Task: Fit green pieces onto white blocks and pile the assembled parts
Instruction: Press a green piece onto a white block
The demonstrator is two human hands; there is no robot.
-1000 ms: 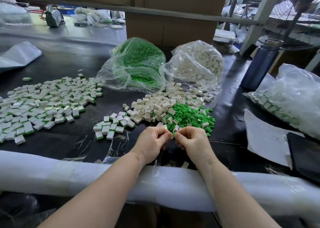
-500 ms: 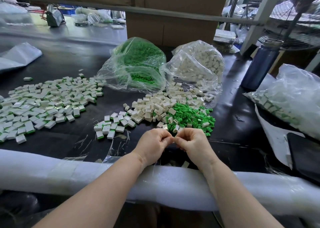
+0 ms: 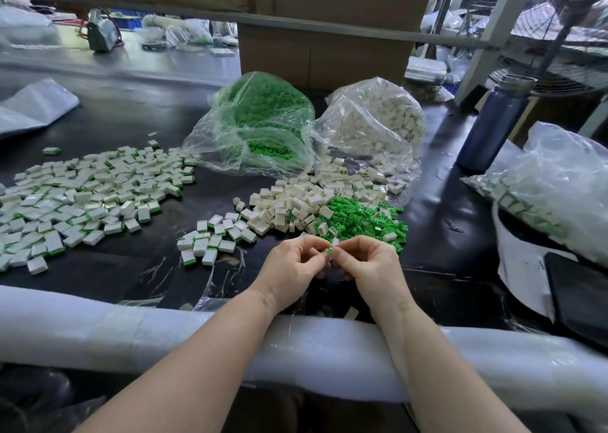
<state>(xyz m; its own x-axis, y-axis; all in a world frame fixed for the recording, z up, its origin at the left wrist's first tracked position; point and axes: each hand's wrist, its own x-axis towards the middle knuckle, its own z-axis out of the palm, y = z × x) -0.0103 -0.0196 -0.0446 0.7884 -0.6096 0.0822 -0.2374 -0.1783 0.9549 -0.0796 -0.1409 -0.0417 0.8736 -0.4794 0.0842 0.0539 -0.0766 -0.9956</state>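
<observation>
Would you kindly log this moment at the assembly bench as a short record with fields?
left hand: left hand pinches the part from the left
right hand: right hand pinches the green piece against it
loose parts: white blocks and green pieces heaped just beyond the hands
finished pile: assembled parts spread at left
supply: green bag and white bag behind the heaps
also present: blue bottle at right

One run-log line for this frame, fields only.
left hand: pinching green piece | right hand: pinching same piece | stage: fitting | assembled pile: left on table
</observation>
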